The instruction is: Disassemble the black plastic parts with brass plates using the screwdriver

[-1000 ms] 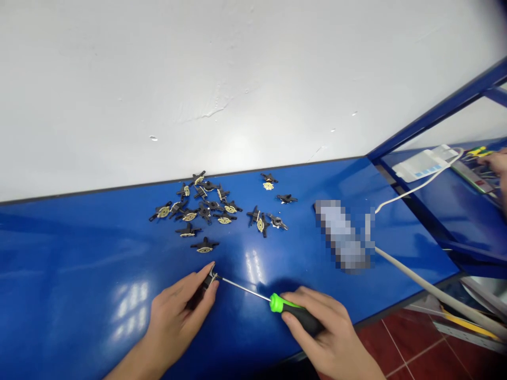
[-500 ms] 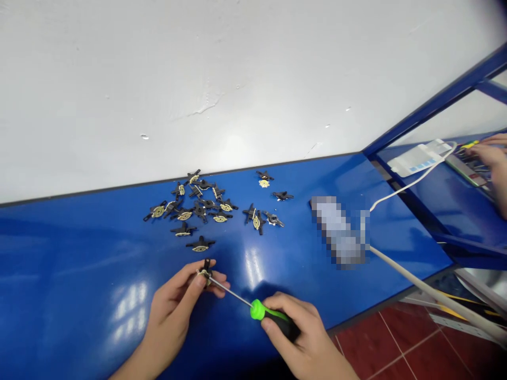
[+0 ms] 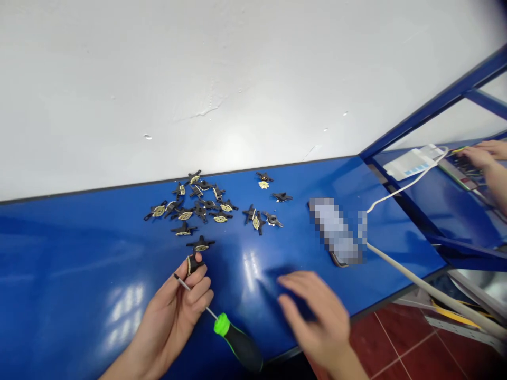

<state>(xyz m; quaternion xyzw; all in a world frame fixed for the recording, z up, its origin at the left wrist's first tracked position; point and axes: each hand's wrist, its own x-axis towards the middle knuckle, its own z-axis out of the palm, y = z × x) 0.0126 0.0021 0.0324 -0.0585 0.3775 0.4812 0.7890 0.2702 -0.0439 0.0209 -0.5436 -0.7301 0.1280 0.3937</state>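
Note:
My left hand (image 3: 180, 303) is closed on two things. Between thumb and fingertips it pinches a small black part with a pale yellowish disc (image 3: 194, 264). Across its fingers lies a screwdriver (image 3: 238, 342) with a green and black handle, its metal tip pointing up and left, the handle sticking out to the lower right. My right hand (image 3: 319, 316) hovers over the table's front edge, fingers apart and nothing in it. Just beyond my left hand sits a similar black part with a yellowish disc (image 3: 201, 244).
Several like black parts (image 3: 185, 214) lie loosely grouped on the blue table (image 3: 71, 274) towards the white wall. A pixelated phone-like object (image 3: 336, 232) and a white cable (image 3: 412, 277) are on the right. Beyond the blue frame are a white power strip (image 3: 414, 161) and another person's hands (image 3: 485, 155).
My right hand has let go of the screwdriver and moved right, opening. The screwdriver is now held in my left hand, its tip off the black part, which has shifted left.

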